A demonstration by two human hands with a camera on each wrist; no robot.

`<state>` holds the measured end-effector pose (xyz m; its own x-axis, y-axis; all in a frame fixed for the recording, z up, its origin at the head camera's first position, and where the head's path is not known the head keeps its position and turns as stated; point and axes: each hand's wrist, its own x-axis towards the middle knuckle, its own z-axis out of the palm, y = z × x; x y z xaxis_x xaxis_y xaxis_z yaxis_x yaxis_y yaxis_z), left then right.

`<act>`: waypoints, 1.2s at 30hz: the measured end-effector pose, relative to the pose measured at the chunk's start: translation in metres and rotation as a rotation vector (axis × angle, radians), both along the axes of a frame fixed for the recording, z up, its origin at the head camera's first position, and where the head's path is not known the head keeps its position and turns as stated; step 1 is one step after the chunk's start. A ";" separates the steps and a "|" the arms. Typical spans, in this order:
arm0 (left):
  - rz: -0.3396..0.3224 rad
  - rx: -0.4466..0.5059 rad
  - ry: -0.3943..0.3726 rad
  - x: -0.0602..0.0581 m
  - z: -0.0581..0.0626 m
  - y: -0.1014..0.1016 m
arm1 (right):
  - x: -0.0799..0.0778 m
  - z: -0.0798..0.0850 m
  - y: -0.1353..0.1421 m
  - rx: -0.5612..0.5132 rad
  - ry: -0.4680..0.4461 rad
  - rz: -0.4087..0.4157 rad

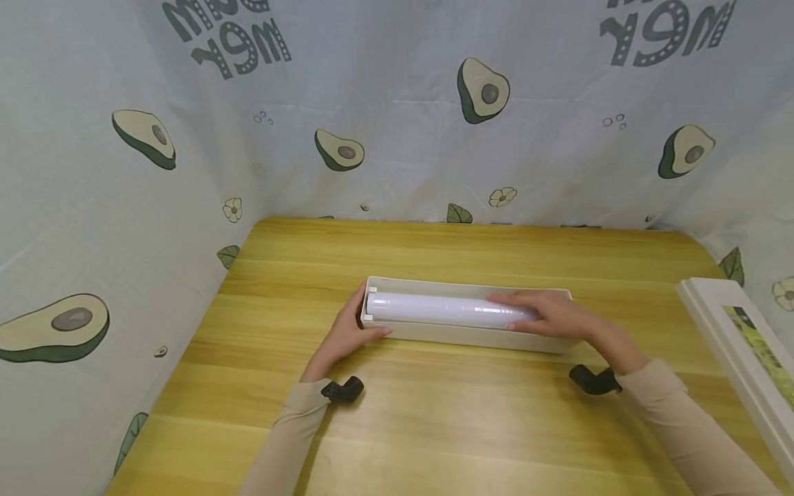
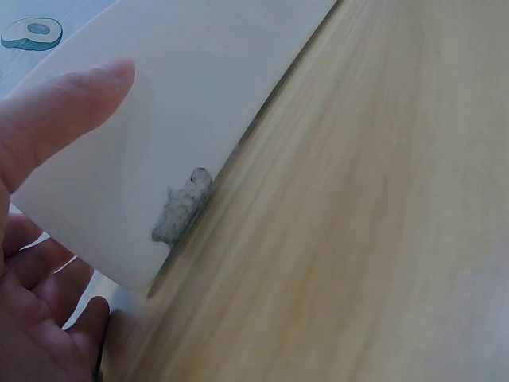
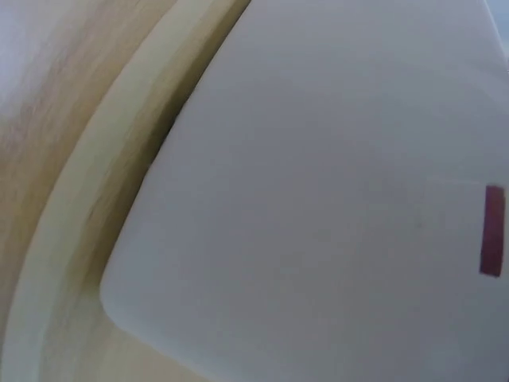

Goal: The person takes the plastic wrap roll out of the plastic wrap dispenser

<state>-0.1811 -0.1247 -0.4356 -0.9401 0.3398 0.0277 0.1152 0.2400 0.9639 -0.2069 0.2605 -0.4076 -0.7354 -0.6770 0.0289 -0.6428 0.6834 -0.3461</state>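
A long white box (image 1: pixel 471 336) lies across the wooden table with its top off. Inside it sits a shiny roll of cling film (image 1: pixel 428 310). My left hand (image 1: pixel 344 331) grips the box's left end, thumb against the front wall and the other fingers round the end. In the left wrist view a grey patch (image 2: pixel 183 208) shows low on the box wall near that thumb. My right hand (image 1: pixel 552 313) reaches over the box's right end and holds the right part of the roll, thumb on the near side, fingers on the far side. The right wrist view shows the box wall (image 3: pixel 302 191), with the hand hidden.
At the table's right edge lies a long white lid (image 1: pixel 722 331) with a printed yellow-green label (image 1: pixel 766 351). A curtain (image 1: pixel 403 103) with avocado prints hangs behind the table (image 1: pixel 434 427) and along its sides. Black wrist mounts (image 1: pixel 344 390) sit at both cuffs.
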 end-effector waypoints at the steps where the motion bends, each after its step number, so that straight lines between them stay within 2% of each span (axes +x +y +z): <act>1: 0.000 0.003 0.000 0.000 0.001 0.000 | 0.000 0.000 0.000 -0.007 -0.004 0.000; 8: 0.001 0.006 -0.006 0.001 0.003 0.001 | 0.001 0.004 0.000 -0.048 -0.068 -0.034; 13: 0.003 0.007 -0.008 0.001 0.001 0.001 | 0.003 0.004 0.000 -0.078 -0.050 -0.033; 18: 0.003 -0.002 -0.019 0.001 0.002 0.001 | 0.005 0.005 0.000 -0.095 0.015 -0.029; 25: 0.004 0.014 -0.011 0.000 0.003 0.000 | 0.007 0.007 0.000 -0.111 0.178 -0.012; 29: 0.003 0.010 0.000 0.000 0.003 0.000 | 0.009 0.009 0.000 -0.127 0.200 -0.005; 36: 0.012 -0.012 -0.024 0.003 0.003 0.000 | 0.012 0.011 0.002 -0.161 0.259 0.009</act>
